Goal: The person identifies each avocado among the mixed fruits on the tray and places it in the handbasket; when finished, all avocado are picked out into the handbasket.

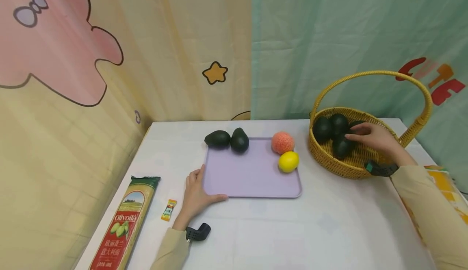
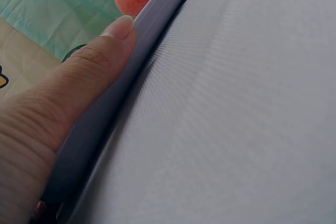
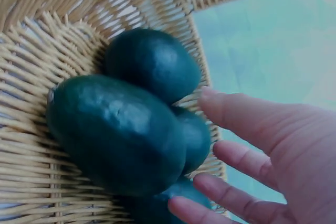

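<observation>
Left hand (image 1: 197,197) is spread at the near left corner of the purple tray (image 1: 248,176); thumb is laid along the near edge, index finger against the left edge. Right hand (image 1: 376,138) is held over the wicker basket (image 1: 323,158), fingers spread, beside the dark avocados (image 1: 343,146); whether one is touched cannot be told. Four avocados are seen bunched in the basket, far right on the table (image 1: 256,229). Two more are placed at the tray's far left: one on its side by the corner (image 1: 217,139), one across the far edge (image 1: 239,140). Pink ball (image 1: 282,142) and lemon (image 1: 289,162) are set on the tray's right side. Pasta bag (image 1: 126,225) and small packet (image 1: 169,210) are laid at left.
</observation>
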